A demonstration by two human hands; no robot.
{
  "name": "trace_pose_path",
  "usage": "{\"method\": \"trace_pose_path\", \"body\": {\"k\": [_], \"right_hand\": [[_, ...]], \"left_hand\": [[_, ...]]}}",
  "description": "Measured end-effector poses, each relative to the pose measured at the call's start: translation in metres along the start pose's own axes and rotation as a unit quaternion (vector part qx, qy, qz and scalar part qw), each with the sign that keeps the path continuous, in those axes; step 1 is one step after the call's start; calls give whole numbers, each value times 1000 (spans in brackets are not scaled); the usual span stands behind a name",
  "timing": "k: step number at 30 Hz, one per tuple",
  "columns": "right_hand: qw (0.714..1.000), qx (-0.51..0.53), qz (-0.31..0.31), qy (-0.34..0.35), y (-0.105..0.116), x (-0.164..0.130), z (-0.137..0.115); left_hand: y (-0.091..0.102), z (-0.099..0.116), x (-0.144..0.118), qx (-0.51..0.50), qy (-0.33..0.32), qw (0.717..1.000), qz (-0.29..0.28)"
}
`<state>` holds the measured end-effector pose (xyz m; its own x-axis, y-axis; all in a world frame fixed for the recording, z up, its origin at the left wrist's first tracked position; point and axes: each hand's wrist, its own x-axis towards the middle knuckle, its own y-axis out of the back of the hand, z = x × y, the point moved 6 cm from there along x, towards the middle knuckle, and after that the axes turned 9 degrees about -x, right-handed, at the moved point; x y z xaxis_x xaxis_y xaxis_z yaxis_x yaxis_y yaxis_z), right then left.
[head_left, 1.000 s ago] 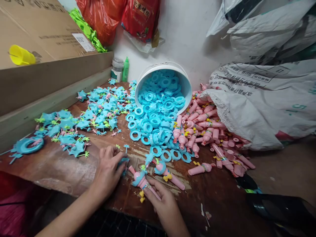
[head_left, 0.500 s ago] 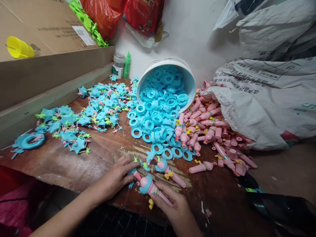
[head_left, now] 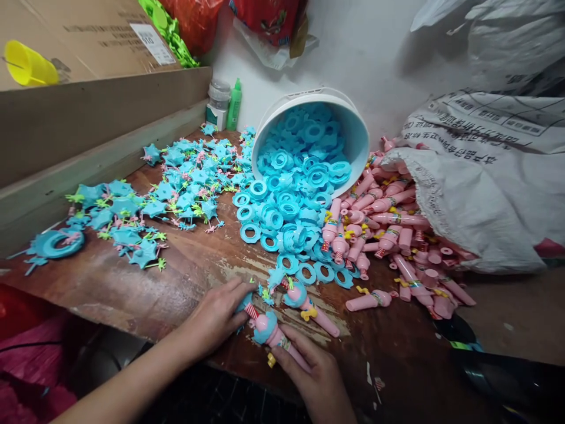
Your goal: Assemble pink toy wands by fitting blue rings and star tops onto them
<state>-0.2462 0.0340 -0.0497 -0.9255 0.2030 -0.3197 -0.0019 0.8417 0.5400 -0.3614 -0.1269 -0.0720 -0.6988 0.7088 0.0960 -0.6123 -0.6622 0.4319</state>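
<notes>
My right hand (head_left: 311,368) is wrapped round a pink plastic toy wand (head_left: 277,337) with a scalloped blue collar, a red-and-white striped tip and a yellow piece on its side. At the striped tip, my left hand (head_left: 220,312) has its fingers closed on a blue star-shaped piece (head_left: 245,301), mostly hidden by the fingers. Just beyond lies a second pink wand (head_left: 320,318), fitted with a blue collar and a blue star piece (head_left: 276,277) with small green bits at its end.
A white bucket (head_left: 359,147) on its side spills blue rings (head_left: 286,206). Pink wands (head_left: 397,218) pour from a white woven sack (head_left: 494,218) at right. Blue star pieces (head_left: 154,207) with pink and green ends spread at left. A wooden board (head_left: 101,115) edges the table.
The view has shifted slightly, so the scene sits a little differently. My hands keep the wand and the star piece together at the striped tip, with little movement.
</notes>
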Motion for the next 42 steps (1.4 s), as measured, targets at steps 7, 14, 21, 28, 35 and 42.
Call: {"method": "trace_pose_path", "body": {"k": [7,14,21,28,35,42], "right_hand": [[954,-296,-3,45,15,-3,-41],[825,-563,-32,25,4,20,-121],[917,-391,64,38,19,20,-72],[916,-145,373,-25,115,17,21],[884,-122,418,-169,196,39,88],[914,32,393,-93,126,-11,44]], "left_hand": [[0,-1,-1,-7,-14,1000,4],[2,0,-1,-15,-14,1000,-9],[26,8,22,-22,-21,1000,-1],[70,11,91,194,-15,974,113],[49,-2,100,176,-39,977,117],[72,-6,62,45,-17,978,201]]}}
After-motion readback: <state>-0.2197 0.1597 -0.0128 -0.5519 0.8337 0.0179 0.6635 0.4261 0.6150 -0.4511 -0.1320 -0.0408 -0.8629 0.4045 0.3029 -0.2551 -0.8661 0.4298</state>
